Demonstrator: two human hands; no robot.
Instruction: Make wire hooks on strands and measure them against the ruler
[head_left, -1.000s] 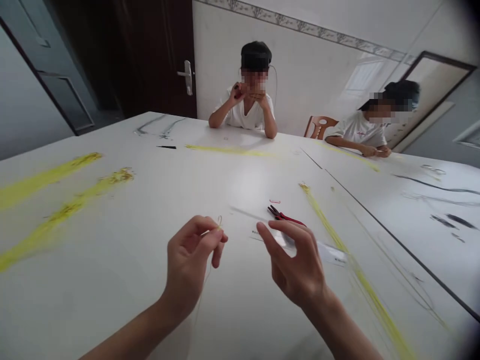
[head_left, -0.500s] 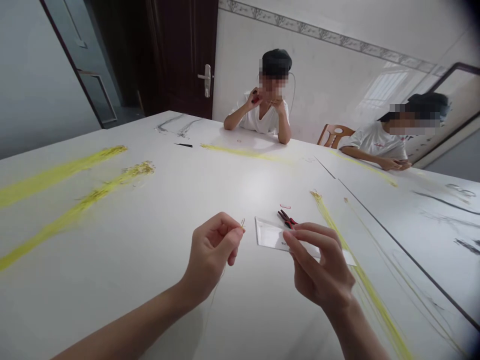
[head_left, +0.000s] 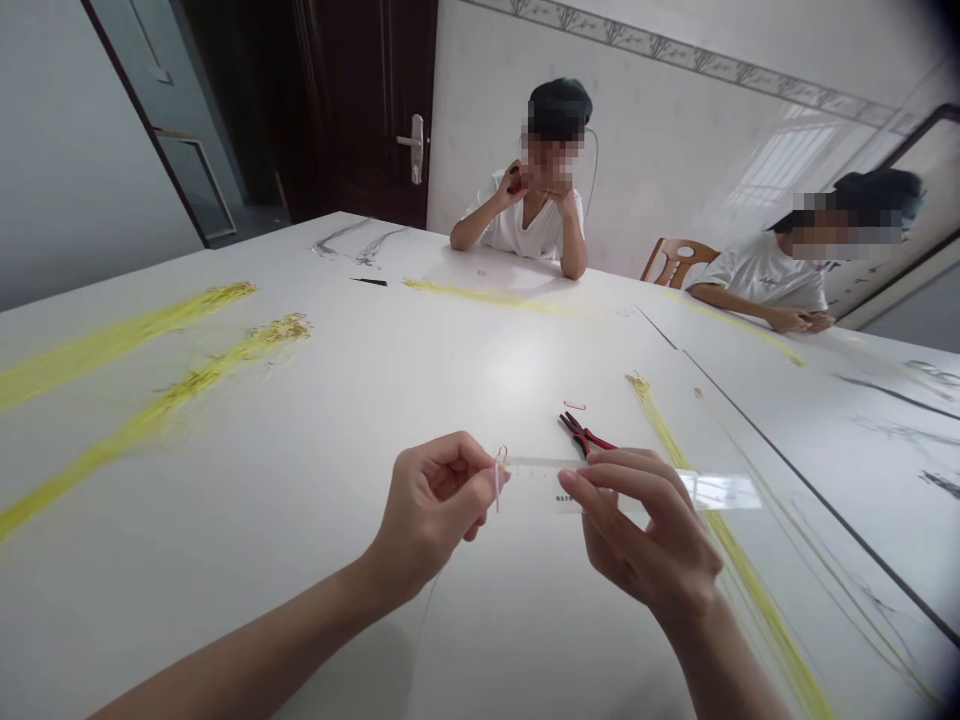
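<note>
My left hand (head_left: 442, 500) is closed in a pinch on a small gold hook (head_left: 502, 455), whose loop stands up above the fingertips; a thin line hangs below the hand. My right hand (head_left: 645, 520) grips a clear ruler (head_left: 724, 490) between thumb and fingers. The ruler lies nearly level, its left end against the hook and the left fingertips. Just beyond the right fingers, pliers (head_left: 577, 432) with red and black handles rest on the white table (head_left: 360, 400). A small red-edged piece (head_left: 574, 405) lies behind them.
Yellow strand bundles lie at the left (head_left: 165, 400), the far middle (head_left: 480, 295) and the right (head_left: 742, 570). A black pointed tool (head_left: 369, 282) is farther back. Two people sit across the table, one (head_left: 529, 220) at the centre and another (head_left: 772, 280) at the right.
The ruler has turned from slanted to nearly level, and its left end has come to the hook. My left hand has shifted slightly right, showing more of the hook.
</note>
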